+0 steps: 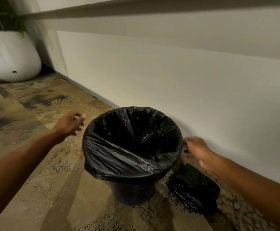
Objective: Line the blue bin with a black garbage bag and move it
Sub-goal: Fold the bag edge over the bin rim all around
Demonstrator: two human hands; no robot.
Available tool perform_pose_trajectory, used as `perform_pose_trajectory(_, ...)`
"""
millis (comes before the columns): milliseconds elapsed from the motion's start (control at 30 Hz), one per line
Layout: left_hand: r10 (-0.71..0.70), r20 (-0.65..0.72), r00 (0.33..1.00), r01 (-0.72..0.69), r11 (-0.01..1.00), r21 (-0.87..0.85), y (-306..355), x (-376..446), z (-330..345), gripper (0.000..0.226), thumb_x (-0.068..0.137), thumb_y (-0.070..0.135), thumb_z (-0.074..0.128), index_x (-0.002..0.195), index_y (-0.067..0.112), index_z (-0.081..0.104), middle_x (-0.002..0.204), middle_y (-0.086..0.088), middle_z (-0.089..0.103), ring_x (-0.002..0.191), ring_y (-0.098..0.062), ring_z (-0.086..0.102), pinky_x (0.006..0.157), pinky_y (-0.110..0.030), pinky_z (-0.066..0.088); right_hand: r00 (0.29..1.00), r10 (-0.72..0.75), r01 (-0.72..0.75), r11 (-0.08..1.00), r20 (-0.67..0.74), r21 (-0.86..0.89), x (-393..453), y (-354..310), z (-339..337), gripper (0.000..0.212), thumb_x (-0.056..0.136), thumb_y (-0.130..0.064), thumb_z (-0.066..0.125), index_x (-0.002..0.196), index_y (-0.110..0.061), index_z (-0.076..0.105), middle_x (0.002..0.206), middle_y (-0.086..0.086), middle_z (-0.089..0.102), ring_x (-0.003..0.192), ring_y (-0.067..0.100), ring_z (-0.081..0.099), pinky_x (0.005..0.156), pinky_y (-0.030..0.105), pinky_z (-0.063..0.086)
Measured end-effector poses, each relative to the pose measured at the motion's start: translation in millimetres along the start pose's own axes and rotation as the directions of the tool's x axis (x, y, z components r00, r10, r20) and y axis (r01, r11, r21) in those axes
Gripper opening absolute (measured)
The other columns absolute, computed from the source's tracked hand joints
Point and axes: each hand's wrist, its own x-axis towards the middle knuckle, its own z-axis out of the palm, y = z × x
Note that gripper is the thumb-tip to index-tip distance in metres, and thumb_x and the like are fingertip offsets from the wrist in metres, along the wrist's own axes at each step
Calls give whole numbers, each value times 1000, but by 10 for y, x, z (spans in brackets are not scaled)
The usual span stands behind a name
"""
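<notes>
One round bin (132,192) stands by the wall, crinkly glossy black bag (119,157) folded over its rim, left hand (70,122) loosely curled, empty, right hand (197,148) open beside the rim, one folded black pack (194,189) alongside

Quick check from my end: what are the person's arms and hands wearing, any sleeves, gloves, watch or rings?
Nothing visible. Both forearms are bare up to the frame edge, with no sleeve or cuff in sight. The left hand and right hand have no gloves, and no watch or wristband shows on either wrist. The fingers are motion-blurred, so a thin ring cannot be ruled out.
</notes>
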Motion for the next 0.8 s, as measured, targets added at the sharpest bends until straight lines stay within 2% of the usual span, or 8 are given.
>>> perform_pose_trajectory(67, 182, -184, 966, -158, 978, 139, 246, -13, -80, 27, 99, 25, 51, 111, 3, 59, 99, -14, 64, 91, -37, 62, 67, -35, 50, 964, -233, 216, 967, -126, -137, -25, -200, -83, 21, 96, -26, 55, 113, -14, 60, 113, 4, 64, 99, 22, 60, 90, 41, 51)
perform_pose_trajectory(133, 421, -219, 880, -368, 897, 245, 576, -151, -61, 26, 98, 24, 54, 112, 3, 63, 98, -6, 64, 88, -26, 62, 72, -33, 51, 848, -499, 452, 857, -177, -249, -109, -441, -122, 21, 96, -27, 55, 113, -16, 62, 111, -1, 61, 97, 16, 58, 84, 29, 45)
perform_pose_trajectory(200, 570, -90, 817, -530, 803, 274, 800, -302, 44, 23, 97, 24, 56, 109, 7, 66, 98, -3, 66, 86, -18, 63, 74, -29, 53, 707, -698, 628, 693, -112, -354, -204, -661, -102, 16, 95, -25, 57, 105, -16, 65, 105, -1, 61, 92, 13, 59, 77, 21, 44)
perform_pose_trajectory(267, 596, 180, 783, -622, 741, 251, 968, -449, 186, 22, 96, 29, 54, 107, 14, 68, 99, 1, 69, 88, -11, 64, 80, -32, 56, 643, -755, 723, 544, 129, -426, -295, -840, -27, 15, 94, -24, 59, 103, -16, 68, 103, -1, 64, 91, 11, 60, 75, 16, 44)
perform_pose_trajectory(367, 377, 630, 679, -648, 711, 272, 1103, -673, 483, 39, 100, 40, 43, 125, 17, 62, 123, 1, 64, 111, -11, 60, 100, -34, 47, 645, -518, 764, 409, 562, -499, -400, -950, 197, 22, 94, -31, 59, 111, -19, 68, 111, -2, 68, 99, 11, 62, 89, 25, 50)
perform_pose_trajectory(467, 18, 802, 596, -573, 709, 410, 1102, -802, 703, 54, 100, 53, 31, 139, 21, 52, 142, 0, 53, 128, -16, 50, 109, -31, 35, 640, -219, 768, 217, 736, -603, -448, -947, 427, 38, 93, -43, 57, 125, -22, 62, 123, -1, 65, 112, 17, 60, 97, 34, 48)
perform_pose_trajectory(600, -257, 830, 495, -571, 624, 534, 1008, -907, 766, 55, 101, 49, 26, 137, 19, 54, 144, -3, 52, 127, -20, 48, 113, -38, 29, 740, 53, 671, 12, 670, -742, -334, -855, 597, 59, 92, -53, 52, 141, -20, 48, 141, 5, 52, 130, 28, 46, 106, 43, 40)
perform_pose_trajectory(800, -333, 784, 523, -489, 637, 596, 981, -955, 790, 40, 99, 28, 37, 128, 10, 58, 136, -12, 56, 109, -24, 51, 93, -32, 34, 771, 123, 636, -101, 625, -765, -188, -740, 826, 65, 91, -53, 55, 143, -16, 45, 144, 10, 48, 129, 32, 47, 103, 43, 42)
